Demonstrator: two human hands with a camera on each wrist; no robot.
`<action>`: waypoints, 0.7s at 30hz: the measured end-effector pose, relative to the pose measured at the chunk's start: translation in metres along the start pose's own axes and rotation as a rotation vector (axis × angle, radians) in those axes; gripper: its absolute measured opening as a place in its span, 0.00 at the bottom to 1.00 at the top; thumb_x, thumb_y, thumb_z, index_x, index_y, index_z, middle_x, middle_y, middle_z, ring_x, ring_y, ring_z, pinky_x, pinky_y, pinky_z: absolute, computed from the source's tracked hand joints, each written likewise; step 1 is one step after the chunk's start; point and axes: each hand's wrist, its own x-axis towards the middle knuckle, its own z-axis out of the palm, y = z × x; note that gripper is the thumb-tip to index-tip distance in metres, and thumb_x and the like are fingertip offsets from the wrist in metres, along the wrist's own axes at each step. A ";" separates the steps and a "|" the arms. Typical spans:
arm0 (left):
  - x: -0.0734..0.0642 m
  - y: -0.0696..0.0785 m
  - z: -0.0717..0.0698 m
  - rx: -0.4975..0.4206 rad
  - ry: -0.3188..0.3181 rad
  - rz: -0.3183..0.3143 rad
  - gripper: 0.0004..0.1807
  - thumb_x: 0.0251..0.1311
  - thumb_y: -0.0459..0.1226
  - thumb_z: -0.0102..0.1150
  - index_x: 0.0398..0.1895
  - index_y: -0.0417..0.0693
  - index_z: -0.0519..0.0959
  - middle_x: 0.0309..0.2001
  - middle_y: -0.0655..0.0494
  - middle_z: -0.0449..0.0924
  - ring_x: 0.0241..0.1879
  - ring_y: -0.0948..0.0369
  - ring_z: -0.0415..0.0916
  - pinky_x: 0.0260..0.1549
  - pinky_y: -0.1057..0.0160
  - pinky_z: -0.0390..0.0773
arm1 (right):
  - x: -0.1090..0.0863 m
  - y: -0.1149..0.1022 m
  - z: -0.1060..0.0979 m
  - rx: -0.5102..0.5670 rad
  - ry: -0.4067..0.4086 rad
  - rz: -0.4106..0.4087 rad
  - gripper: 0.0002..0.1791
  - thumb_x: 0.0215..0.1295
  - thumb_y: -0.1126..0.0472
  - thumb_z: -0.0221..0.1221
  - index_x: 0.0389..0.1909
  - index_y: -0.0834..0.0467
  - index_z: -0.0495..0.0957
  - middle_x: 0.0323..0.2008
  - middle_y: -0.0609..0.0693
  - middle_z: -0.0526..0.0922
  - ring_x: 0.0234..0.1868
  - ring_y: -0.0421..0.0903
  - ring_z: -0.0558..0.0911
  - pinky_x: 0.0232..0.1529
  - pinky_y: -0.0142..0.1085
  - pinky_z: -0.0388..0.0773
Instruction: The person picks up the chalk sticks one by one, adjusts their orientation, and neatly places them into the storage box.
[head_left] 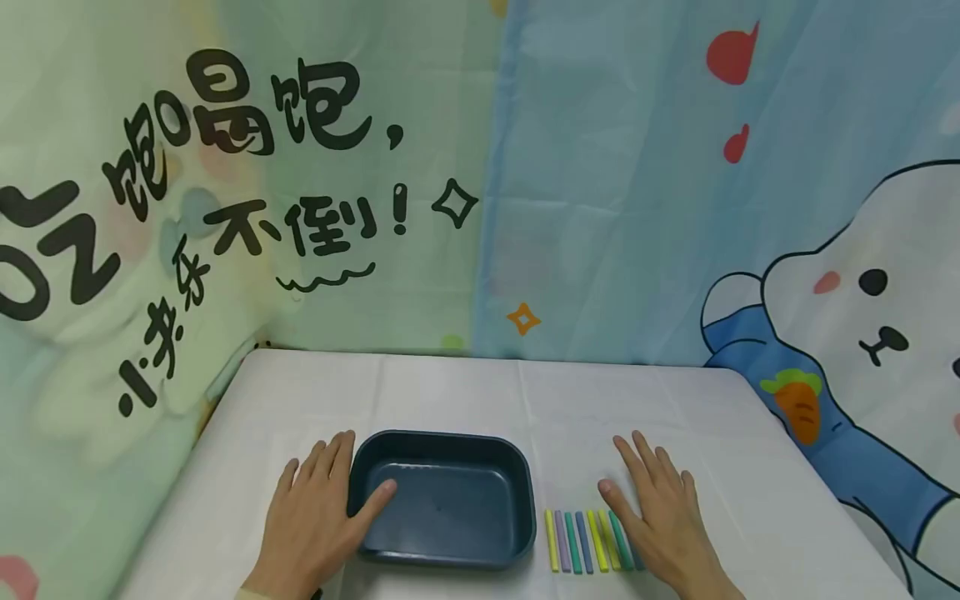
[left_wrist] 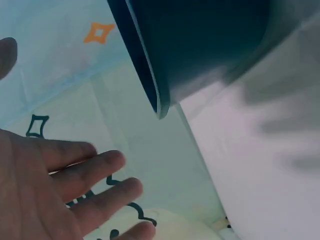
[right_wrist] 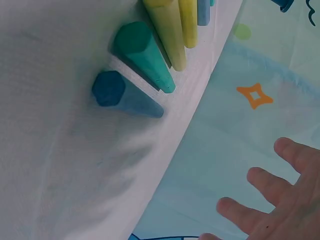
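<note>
A dark blue rectangular tray (head_left: 450, 508) with rounded corners lies on the white table, nothing inside it. Beside its left wall, my left hand (head_left: 311, 512) is spread, the thumb overlapping the rim in the head view. To the tray's right runs a row of several slim crayon-like sticks (head_left: 573, 542) in yellow, purple, green and blue. My right hand (head_left: 663, 521), fingers spread, hovers at the row's right end and partly hides the last blue stick. In the right wrist view, that blue stick (right_wrist: 135, 97) and a green one (right_wrist: 145, 57) show six-sided ends. Neither hand holds anything.
White cloth covers the table (head_left: 600, 400), whose far edge meets a printed curtain (head_left: 420, 308) with black lettering. A cartoon bear (head_left: 840, 333) is printed on the right side. The table's left edge slopes beside my left arm.
</note>
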 end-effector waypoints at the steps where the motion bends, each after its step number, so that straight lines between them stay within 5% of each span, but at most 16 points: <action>1: -0.002 0.000 0.001 -0.013 0.007 0.006 0.54 0.64 0.74 0.40 0.75 0.40 0.64 0.71 0.43 0.69 0.69 0.44 0.65 0.66 0.36 0.60 | -0.001 0.000 0.000 0.003 0.002 -0.001 0.40 0.76 0.37 0.48 0.78 0.58 0.57 0.76 0.70 0.54 0.71 0.78 0.54 0.60 0.78 0.47; 6: -0.012 -0.002 0.005 -0.058 0.015 0.015 0.59 0.59 0.76 0.45 0.76 0.37 0.62 0.72 0.42 0.67 0.69 0.46 0.66 0.65 0.40 0.64 | -0.003 0.002 -0.001 0.024 0.013 -0.010 0.41 0.77 0.38 0.48 0.78 0.61 0.56 0.74 0.71 0.56 0.71 0.74 0.57 0.62 0.72 0.54; 14: -0.020 -0.005 0.019 -0.055 -0.150 -0.068 0.71 0.48 0.81 0.49 0.76 0.31 0.57 0.73 0.35 0.62 0.70 0.44 0.63 0.66 0.37 0.62 | -0.006 0.002 -0.005 0.039 -0.052 0.071 0.45 0.77 0.34 0.44 0.78 0.65 0.54 0.74 0.71 0.56 0.71 0.73 0.58 0.65 0.71 0.55; 21: -0.021 -0.008 0.028 -0.054 -0.175 -0.066 0.70 0.46 0.82 0.48 0.75 0.32 0.61 0.70 0.37 0.67 0.67 0.45 0.67 0.63 0.38 0.65 | -0.008 0.003 -0.008 0.052 -0.101 0.120 0.46 0.76 0.31 0.41 0.78 0.64 0.53 0.73 0.71 0.57 0.70 0.73 0.59 0.63 0.72 0.58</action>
